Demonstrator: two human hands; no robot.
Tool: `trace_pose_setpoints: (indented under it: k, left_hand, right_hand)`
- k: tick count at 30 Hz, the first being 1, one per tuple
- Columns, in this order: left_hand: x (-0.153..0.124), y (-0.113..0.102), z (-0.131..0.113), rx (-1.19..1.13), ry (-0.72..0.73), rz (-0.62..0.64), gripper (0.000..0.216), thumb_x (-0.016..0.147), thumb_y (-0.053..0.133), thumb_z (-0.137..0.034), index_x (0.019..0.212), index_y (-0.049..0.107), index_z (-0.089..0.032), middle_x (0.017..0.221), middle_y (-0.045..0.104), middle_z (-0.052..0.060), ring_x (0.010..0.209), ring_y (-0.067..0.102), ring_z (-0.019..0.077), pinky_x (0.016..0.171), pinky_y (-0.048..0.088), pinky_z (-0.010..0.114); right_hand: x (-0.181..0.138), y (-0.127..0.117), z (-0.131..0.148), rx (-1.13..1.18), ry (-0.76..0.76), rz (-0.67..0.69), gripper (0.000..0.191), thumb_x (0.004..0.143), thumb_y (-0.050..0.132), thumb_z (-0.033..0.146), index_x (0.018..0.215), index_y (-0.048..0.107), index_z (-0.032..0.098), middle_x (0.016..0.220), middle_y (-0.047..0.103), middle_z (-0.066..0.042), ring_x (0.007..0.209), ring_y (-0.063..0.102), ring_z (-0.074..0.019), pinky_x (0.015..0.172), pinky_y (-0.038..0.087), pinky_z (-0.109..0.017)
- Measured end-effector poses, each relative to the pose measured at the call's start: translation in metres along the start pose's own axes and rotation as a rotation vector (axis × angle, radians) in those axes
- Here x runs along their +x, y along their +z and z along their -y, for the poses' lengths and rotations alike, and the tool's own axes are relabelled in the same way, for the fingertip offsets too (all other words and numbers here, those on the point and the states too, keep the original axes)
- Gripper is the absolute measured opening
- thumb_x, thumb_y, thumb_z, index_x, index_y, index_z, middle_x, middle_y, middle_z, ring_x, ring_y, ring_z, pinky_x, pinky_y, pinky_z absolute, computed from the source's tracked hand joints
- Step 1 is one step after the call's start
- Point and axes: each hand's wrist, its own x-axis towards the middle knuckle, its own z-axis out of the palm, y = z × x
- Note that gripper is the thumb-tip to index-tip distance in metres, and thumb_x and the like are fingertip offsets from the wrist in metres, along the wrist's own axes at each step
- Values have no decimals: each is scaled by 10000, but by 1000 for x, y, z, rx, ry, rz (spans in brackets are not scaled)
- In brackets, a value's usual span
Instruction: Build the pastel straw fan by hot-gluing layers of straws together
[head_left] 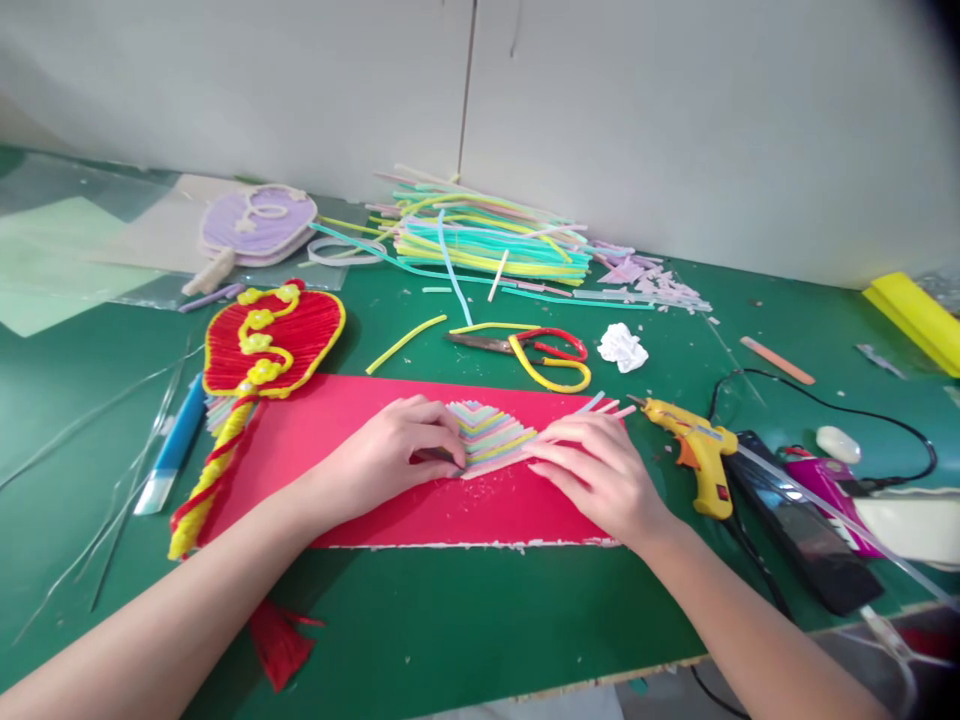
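A fan-shaped piece of pastel pipe cleaners, laid in slanting rows, lies on a red sheet. My left hand is closed at the piece's lower left corner, thumb and fingertips pinching the end of the lowest pale pink row. A dark patch shows between those fingers; I cannot make out what it is. On the other side, my right hand has its bent fingers on the right end of the same row. Several pink and blue pipe cleaner ends stick out past its knuckles.
Scissors, white crumpled tissue and a bundle of pipe cleaners lie behind the sheet. On the right are a yellow glue gun and a phone. Leftward lie a red fan, a purple fan and a blue-handled brush.
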Motion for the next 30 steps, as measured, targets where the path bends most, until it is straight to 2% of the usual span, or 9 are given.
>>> trace_pose_setpoints:
  k: [7, 11, 15, 17, 19, 21, 25, 27, 30]
  left_hand:
    - [0, -1, -1, 14, -14, 8, 145, 895, 573, -264, 843, 707, -240, 949, 663, 25, 905, 592, 168, 846, 415, 304]
    - [0, -2, -2, 17, -21, 15, 147, 897, 571, -263, 838, 702, -235, 941, 663, 27, 902, 595, 166, 845, 420, 306]
    - [0, -1, -2, 4, -13, 5, 122, 884, 591, -251, 833, 700, -231, 928, 657, 28, 900, 594, 163, 827, 424, 295]
    - [0, 0, -1, 1, -11, -5, 115, 879, 597, -242, 835, 703, -233, 928, 656, 25, 901, 593, 163, 826, 423, 290]
    - [0, 0, -1, -4, -5, -11, 114, 879, 597, -236, 838, 703, -231, 932, 653, 26, 904, 593, 163, 828, 423, 287]
    - [0, 0, -1, -5, 8, -19, 115, 880, 593, -228, 842, 702, -228, 932, 652, 26, 904, 595, 160, 831, 422, 283]
    - [0, -1, -1, 2, 29, -24, 101, 870, 607, -223, 840, 704, -228, 934, 654, 24, 893, 602, 157, 835, 425, 280]
    - [0, -1, -1, 0, 34, -25, 97, 865, 613, -221, 837, 706, -226, 942, 657, 27, 888, 604, 157, 835, 430, 279]
    - [-1, -1, 0, -5, 40, -31, 106, 868, 607, -227, 835, 707, -219, 944, 664, 34, 885, 610, 159, 832, 440, 284]
  right_hand:
    - [1, 8, 5, 45, -19, 81, 211, 903, 526, 135, 1014, 683, 221, 926, 694, -61, 946, 628, -199, 847, 489, -369]
    - [1, 5, 1, -29, 75, -2, 198, 900, 521, 124, 998, 664, 220, 902, 681, -65, 877, 631, -201, 804, 491, -360]
    - [-10, -20, -5, -264, 321, -152, 113, 905, 529, 189, 945, 629, 222, 874, 637, -83, 835, 606, -216, 795, 476, -361]
    - [-25, -37, -9, -426, 509, -191, 98, 909, 530, 270, 866, 599, 216, 814, 601, -77, 757, 581, -210, 694, 460, -337]
    - [-46, -54, -15, -631, 721, -171, 192, 899, 522, 384, 818, 563, 214, 772, 563, -74, 684, 550, -218, 584, 418, -330]
    - [-68, -66, -23, -755, 873, -39, 270, 864, 533, 475, 796, 538, 214, 769, 560, -84, 651, 550, -234, 503, 367, -319]
    - [-94, -74, -42, -709, 1015, 34, 320, 791, 564, 525, 756, 520, 210, 748, 606, -109, 655, 594, -267, 503, 396, -337]
    - [-94, -76, -49, -658, 1107, 66, 297, 756, 587, 499, 705, 527, 213, 692, 629, -106, 623, 613, -269, 520, 417, -347]
    - [-85, -82, -54, -529, 1256, 196, 272, 749, 562, 453, 616, 550, 217, 600, 649, -97, 590, 639, -271, 547, 438, -348]
